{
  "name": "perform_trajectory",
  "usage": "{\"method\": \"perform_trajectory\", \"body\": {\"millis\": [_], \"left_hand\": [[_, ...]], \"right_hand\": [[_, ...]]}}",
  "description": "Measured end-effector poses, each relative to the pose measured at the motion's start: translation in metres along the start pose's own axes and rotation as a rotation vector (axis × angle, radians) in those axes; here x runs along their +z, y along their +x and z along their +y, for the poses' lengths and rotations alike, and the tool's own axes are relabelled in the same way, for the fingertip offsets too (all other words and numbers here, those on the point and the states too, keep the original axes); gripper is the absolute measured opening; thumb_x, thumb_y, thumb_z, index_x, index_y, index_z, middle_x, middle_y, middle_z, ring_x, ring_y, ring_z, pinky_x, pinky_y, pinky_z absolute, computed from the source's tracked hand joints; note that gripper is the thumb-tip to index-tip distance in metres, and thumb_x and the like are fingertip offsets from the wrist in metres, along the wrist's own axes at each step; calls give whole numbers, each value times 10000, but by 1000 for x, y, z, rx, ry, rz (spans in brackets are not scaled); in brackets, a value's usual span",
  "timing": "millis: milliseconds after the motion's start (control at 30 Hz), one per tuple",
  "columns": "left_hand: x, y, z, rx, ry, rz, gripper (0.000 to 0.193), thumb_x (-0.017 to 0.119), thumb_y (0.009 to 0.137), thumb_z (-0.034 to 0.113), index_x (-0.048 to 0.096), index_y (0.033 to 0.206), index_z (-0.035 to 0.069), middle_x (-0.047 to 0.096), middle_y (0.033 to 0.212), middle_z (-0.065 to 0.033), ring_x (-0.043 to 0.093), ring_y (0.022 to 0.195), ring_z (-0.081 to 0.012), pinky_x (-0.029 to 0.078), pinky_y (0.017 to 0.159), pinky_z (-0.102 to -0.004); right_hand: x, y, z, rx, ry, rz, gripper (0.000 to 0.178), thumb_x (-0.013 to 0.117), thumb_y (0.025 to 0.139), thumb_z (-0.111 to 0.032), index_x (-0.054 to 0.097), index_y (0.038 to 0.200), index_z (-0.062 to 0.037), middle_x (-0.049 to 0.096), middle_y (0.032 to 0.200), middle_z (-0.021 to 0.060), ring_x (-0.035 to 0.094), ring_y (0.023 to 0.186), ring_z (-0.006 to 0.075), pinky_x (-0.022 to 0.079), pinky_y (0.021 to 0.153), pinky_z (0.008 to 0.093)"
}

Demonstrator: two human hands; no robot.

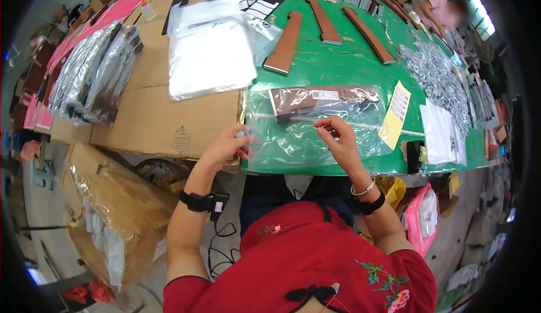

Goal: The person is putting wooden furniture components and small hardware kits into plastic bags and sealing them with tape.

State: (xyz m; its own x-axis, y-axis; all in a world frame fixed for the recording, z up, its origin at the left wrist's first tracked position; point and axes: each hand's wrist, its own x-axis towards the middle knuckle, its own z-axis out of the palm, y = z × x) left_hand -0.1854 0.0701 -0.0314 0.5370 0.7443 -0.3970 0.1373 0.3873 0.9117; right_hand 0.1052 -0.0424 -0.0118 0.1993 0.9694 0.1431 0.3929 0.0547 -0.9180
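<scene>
A clear plastic bag (293,152) lies flat on the green tabletop in front of me, with a brown wood-look part (296,100) inside it, a white label on the part. At the bag's left edge my left hand (230,144) is closed, its fingertips round a small greyish, shiny thing that I cannot make out. My right hand (341,141) hovers over the bag's right half, fingers curled and thumb slightly apart from the index finger; nothing shows between them. Beside the bag, on the right, lies a yellow printed sheet (395,115).
Loose brown parts (283,45) lie farther back. Stacked clear bags (211,48) cover cardboard on the left, next to wrapped parts (93,73). Metal hardware (437,76) is heaped at right, by white packets (442,135). A large carton (121,211) stands below left. A person (442,14) is at far right.
</scene>
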Motion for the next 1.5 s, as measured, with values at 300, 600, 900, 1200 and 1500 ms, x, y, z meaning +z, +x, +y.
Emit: {"method": "perform_trajectory", "body": {"millis": [300,600,900,1200,1500], "left_hand": [[23,32,8,28,210,-235,394,693,902,204,628,1258,48,689,1093,-52,627,917,-84,503,800,-236],[15,29,4,238,269,-211,343,623,925,125,624,1249,11,702,1029,-46,622,897,-118,502,790,-293],[46,50,35,253,449,-640,535,636,924,294,521,1377,35,569,1359,-118,528,1177,-186,417,1009,-361],[40,14,13,117,62,-495,686,530,996,391,250,1544,89,418,1502,-147,498,1308,-277,437,1058,-425],[0,-28,-6,-116,-429,-128,656,465,997,522,341,1501,121,513,1392,-180,661,1056,-290,565,816,-373]], "right_hand": [[8,-29,7,-256,-239,-120,393,752,796,-176,641,1156,-63,614,1012,101,599,894,222,464,802,339],[73,-5,-16,-609,-433,11,223,752,746,-160,623,926,-134,555,833,27,561,792,233,401,722,360],[74,-8,-21,-701,-283,4,163,712,759,-106,616,889,-123,577,905,29,585,839,237,481,721,349],[57,-21,-18,-707,-198,-112,259,760,764,-151,669,1003,-115,633,946,42,620,903,264,477,740,364],[-12,28,-7,-458,-300,27,356,669,856,-135,622,1207,-95,598,1283,75,569,1133,295,432,954,400]]}}
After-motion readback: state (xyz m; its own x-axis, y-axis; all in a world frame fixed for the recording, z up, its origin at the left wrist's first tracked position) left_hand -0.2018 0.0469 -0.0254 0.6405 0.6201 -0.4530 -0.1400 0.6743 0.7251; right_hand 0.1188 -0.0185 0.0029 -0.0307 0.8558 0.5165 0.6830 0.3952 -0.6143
